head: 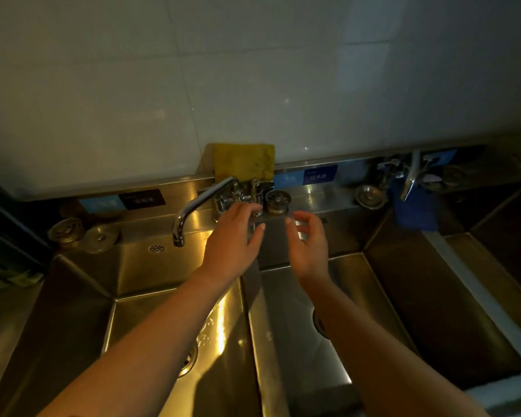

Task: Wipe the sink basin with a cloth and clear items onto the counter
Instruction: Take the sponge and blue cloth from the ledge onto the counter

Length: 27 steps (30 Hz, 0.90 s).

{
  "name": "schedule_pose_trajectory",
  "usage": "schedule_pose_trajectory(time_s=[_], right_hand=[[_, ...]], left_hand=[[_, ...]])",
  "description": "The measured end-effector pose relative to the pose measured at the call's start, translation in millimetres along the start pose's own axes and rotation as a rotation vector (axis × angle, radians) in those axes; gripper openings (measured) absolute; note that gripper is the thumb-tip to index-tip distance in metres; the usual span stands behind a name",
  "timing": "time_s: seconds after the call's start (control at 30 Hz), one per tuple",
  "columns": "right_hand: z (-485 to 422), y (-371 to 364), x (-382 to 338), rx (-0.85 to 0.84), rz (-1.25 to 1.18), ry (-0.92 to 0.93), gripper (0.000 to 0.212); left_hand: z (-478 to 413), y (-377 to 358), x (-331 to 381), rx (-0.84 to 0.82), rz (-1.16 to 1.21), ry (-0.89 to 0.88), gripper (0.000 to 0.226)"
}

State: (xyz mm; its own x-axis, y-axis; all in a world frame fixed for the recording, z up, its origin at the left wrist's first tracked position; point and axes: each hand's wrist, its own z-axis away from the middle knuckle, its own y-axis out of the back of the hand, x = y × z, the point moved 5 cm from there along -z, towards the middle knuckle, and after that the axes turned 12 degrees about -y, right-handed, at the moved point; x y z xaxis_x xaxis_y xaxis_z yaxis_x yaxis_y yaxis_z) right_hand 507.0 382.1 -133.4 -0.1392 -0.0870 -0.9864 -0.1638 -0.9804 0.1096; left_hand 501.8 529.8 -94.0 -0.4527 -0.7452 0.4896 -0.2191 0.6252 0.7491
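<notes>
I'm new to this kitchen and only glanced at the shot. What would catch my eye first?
The left hand and right hand, both open, reach close together toward the faucet at the back of the steel sink. Just above it a yellow cloth hangs at the foot of the white wall; farther right a blue cloth drapes below a second tap.

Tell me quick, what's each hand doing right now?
Left hand: open, fingers at the chrome metal tap, gripping nothing.
Right hand: open, fingers loosely curved, empty.
</notes>
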Motion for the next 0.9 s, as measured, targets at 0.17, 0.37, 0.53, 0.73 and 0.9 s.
schedule_pose_trajectory(time_s=[0.17, 0.37, 0.53, 0.73, 0.9], right_hand=[[-47, 12, 6, -0.019, 0.043, 0.0, 0.028], [-101, 5, 5, -0.12, 0.017, 0.022, 0.026], [-136, -10, 4, -0.18, -0.005, 0.034, 0.025], [-162, -14, 19, -0.164, -0.027, 0.011, 0.024], [-170, -10, 38, -0.159, -0.026, -0.023, 0.022]], left_hand=[[-23, -29, -4, 0.006, -0.113, 0.064, 0.034], [-69, -43, -16, -0.002, -0.229, 0.077, 0.035], [-105, -48, -36, -0.044, -0.314, 0.08, 0.033], [-136, -57, -72, -0.147, -0.487, 0.114, 0.038], [-159, -67, -83, -0.174, -0.58, 0.095, 0.048]])
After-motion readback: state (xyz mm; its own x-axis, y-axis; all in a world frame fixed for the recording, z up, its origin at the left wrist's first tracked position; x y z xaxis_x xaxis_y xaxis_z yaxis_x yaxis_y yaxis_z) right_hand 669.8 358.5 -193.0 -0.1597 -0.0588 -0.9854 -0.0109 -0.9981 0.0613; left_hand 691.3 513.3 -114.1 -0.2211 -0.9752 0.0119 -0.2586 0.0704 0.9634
